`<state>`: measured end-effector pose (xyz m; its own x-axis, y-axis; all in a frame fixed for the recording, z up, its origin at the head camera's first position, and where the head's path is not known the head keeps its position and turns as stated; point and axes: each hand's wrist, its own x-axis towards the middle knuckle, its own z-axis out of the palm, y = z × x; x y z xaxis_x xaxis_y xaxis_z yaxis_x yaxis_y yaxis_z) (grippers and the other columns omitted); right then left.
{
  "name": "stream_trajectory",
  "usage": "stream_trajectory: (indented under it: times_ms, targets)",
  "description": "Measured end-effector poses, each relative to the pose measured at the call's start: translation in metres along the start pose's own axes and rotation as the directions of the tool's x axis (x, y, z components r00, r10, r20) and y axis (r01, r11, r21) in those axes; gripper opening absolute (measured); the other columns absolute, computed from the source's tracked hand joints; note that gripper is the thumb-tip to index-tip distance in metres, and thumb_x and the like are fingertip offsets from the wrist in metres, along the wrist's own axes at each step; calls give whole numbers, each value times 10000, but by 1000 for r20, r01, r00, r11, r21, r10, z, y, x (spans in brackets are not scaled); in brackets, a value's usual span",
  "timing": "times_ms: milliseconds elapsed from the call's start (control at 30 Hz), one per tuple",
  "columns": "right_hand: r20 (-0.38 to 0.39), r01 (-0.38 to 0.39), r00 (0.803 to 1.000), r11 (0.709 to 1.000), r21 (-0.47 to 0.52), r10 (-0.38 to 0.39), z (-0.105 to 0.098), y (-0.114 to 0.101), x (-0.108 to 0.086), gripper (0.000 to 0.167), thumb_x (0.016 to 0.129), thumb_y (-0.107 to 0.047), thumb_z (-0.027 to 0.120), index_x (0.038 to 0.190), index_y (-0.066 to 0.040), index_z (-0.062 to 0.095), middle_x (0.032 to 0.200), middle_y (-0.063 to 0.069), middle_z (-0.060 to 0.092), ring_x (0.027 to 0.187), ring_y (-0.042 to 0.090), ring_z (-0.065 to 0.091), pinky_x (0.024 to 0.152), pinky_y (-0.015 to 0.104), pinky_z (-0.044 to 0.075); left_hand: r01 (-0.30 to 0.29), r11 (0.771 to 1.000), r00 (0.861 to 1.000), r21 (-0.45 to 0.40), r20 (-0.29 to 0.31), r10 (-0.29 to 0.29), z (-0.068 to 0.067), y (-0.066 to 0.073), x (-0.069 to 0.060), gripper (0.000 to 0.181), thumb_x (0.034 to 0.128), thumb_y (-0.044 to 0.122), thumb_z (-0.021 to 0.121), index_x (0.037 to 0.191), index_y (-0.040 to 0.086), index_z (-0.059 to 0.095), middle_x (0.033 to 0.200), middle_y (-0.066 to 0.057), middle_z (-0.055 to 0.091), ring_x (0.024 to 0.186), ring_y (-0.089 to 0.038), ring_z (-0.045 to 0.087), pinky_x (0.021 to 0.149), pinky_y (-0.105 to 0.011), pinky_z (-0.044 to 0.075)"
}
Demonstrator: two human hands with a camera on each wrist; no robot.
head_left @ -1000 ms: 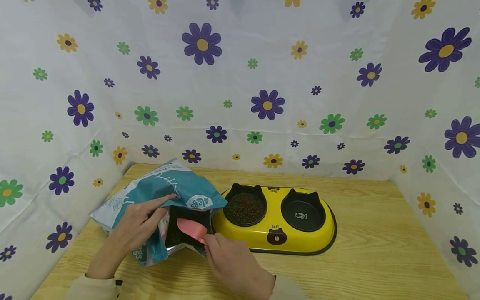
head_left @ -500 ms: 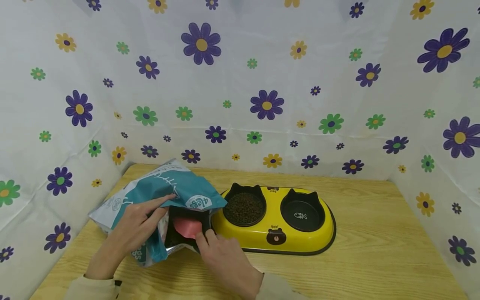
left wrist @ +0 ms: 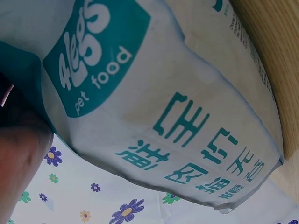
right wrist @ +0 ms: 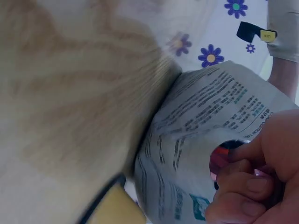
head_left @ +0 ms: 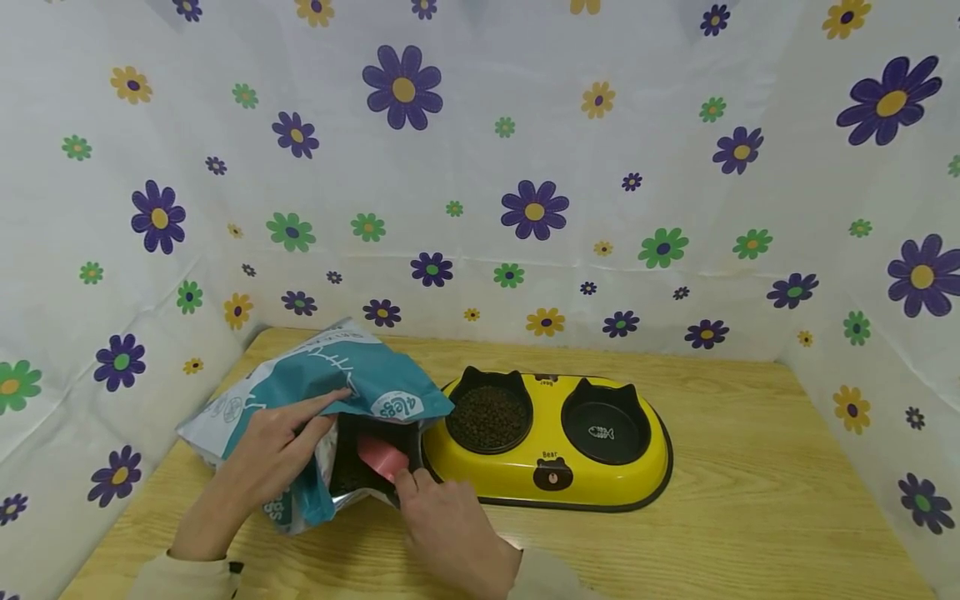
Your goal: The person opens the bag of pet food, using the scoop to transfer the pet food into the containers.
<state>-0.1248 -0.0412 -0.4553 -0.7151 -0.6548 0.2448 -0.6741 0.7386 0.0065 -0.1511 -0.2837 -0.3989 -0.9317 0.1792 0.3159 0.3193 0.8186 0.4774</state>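
Note:
A teal and white pet food bag point(head_left: 322, 367) lies on its side at the left, its mouth facing the person. My left hand point(head_left: 266, 450) grips the bag's edge at the mouth, fingers lying on the teal panel. My right hand point(head_left: 450, 521) pinches the handle of a pink scoop point(head_left: 381, 457), whose head is inside the bag's dark mouth. In the right wrist view the fingers of my right hand point(right wrist: 247, 182) are curled at the opening of the bag point(right wrist: 205, 116). The left wrist view shows the bag's printed side point(left wrist: 140, 93); what the scoop holds cannot be made out.
Right of the bag stands a yellow double feeder point(head_left: 487, 477). Its left black bowl holds brown kibble point(head_left: 489, 417); its right bowl point(head_left: 606, 423) shows a fish print. A flowered cloth point(head_left: 450, 150) surrounds the wooden table point(head_left: 750, 467).
My right hand and the scoop have moved left, deeper into the bag, then the scoop has turned and shifted slightly right. My left hand and the bag have stayed put.

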Motion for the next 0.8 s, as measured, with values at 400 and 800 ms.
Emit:
stream_trajectory:
  times_ms: [400,800]
  targets:
    - [64,-142,990,877,459,127,1,5,0,155,1072,-209,516,1000,-135,632,713,-71,513,595,44,422,528,163,353,15,1000,1000,-3,13,-15,0,-1,1,361,1100,285,461,1414,285,639,568,105,327,462,-48,268,488,-275,317]
    - [156,-248,966,565,787,207,5,12,-3,245,1088,-230,489,1037,-79,675,663,-86,425,567,11,377,527,174,303,20,1000,1000,3,14,-20,1,-1,1,368,1098,273,460,1421,278,634,630,54,376,479,-58,287,493,-272,311]
